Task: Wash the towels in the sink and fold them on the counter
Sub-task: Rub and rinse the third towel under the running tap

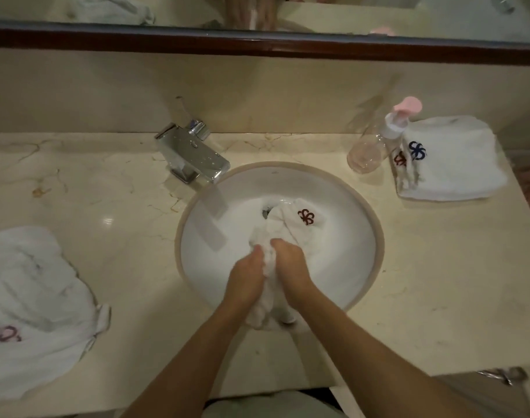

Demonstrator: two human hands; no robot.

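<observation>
Your left hand (247,274) and right hand (291,267) are pressed together over the sink (357,236), and the fingers of both are curled tight round a bunched white towel (276,224), wringing or scrubbing it. Beyond your fingers the towel's free end fans out across the basin floor, its dark red emblem facing up, and it lies right over the drain; below your fingers a tail of cloth hangs down toward the sink's near rim. That tail is the likely trouble: if you lift or twist harder, it could drag over the rim and drip onto the desk (131,206), wetting the place where folding has to happen. The end over the drain may also block it, though you cannot tell from here whether water is running from the faucet (194,155), which stands beyond and left of your fingers. Far to the left of your fingers a loose, rumpled towel (34,300) sprawls on the desk. Beyond them to the right sits a folded towel stack (450,164), with a clear pump bottle (375,140) touching its left edge; swing a dripping towel that way and you could soak the stack or knock the bottle over.
</observation>
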